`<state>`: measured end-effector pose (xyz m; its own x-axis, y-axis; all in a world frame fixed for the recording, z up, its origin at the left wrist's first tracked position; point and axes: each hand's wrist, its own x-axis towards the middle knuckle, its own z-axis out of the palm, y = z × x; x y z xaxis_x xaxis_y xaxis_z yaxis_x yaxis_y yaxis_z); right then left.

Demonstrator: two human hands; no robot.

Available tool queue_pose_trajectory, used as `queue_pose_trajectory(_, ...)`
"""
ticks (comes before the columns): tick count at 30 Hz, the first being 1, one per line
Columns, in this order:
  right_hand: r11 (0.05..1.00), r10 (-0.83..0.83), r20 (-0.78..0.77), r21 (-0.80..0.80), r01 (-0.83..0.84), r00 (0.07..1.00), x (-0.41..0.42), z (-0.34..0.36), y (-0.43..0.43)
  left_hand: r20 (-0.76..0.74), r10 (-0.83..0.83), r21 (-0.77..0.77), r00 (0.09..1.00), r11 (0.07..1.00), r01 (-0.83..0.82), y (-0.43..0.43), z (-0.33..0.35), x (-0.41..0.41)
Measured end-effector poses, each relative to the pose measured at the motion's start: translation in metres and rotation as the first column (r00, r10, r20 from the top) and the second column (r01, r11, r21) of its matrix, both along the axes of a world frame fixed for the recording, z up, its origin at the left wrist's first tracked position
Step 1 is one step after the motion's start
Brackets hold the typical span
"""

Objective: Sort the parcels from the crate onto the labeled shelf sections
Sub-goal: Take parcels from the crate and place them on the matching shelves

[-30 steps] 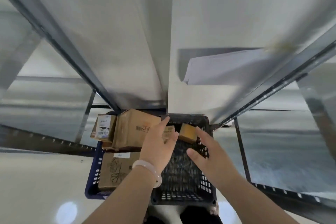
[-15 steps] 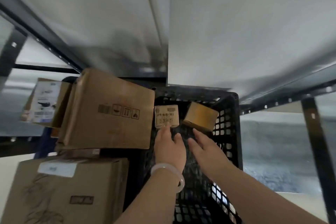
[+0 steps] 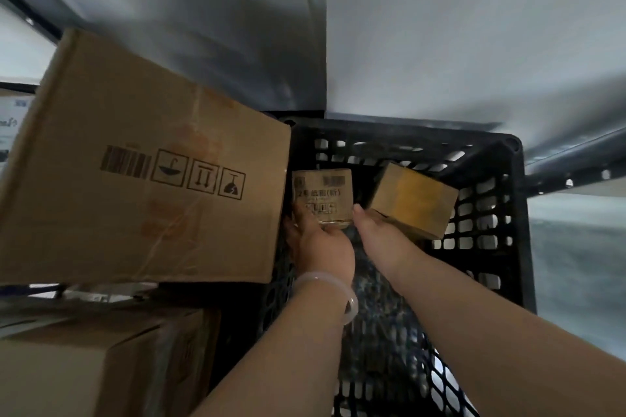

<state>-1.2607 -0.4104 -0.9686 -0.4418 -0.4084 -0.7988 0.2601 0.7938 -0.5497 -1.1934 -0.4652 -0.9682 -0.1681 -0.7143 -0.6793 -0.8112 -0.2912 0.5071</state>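
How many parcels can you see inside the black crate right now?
2. A small printed box, gripped by the left hand; a plain box right of it, gripped by the right hand. The large box may hide others.

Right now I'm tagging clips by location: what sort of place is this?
Probably a warehouse or stockroom: steel shelving overhead, a black perforated crate holding small cardboard parcels, and a large shipping carton printed with handling symbols.

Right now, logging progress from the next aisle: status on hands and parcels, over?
Left hand holds printed small box. Right hand holds yellow-taped box, tilted. Both inside black crate. Large carton crowds the left side.
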Motion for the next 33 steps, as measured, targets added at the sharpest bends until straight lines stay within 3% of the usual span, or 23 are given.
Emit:
queue_pose_trajectory(8,0.988,-0.153,0.003,-0.010,0.153,0.988,0.030,0.091,0.052,-0.080,0.062,0.090,0.995,0.994,-0.055,0.030,0.087,0.025)
queue_pose_trajectory(13,0.988,-0.151,-0.089,0.002,0.152,0.984,0.040,0.210,0.089,-0.051,-0.069,0.066,0.996,0.995,0.072,0.048,0.203,0.039)
queue_pose_trajectory(19,0.944,-0.323,-0.234,-0.148,0.294,0.917,0.037,0.382,0.119,-0.266,-0.071,0.050,0.961,0.995,0.087,0.061,0.393,0.047)
queue_pose_trajectory(25,0.782,-0.577,-0.022,-0.301,0.545,0.816,0.045,0.545,0.125,-0.530,0.082,0.082,0.844,0.996,-0.045,0.077,0.554,0.086)
queue_pose_trajectory(27,0.742,-0.596,0.020,-0.368,0.560,0.803,0.062,0.593,0.130,-0.583,0.045,0.099,0.811,0.995,0.016,0.081,0.591,0.105)
queue_pose_trajectory(31,0.740,-0.596,-0.158,-0.488,0.463,0.787,0.123,0.661,0.154,-0.695,0.104,0.184,0.711,0.982,0.036,0.098,0.668,0.154)
queue_pose_trajectory(33,0.683,-0.627,-0.162,-0.584,0.438,0.762,0.162,0.685,0.170,-0.713,0.015,0.123,0.701,0.987,0.104,0.108,0.694,0.183)
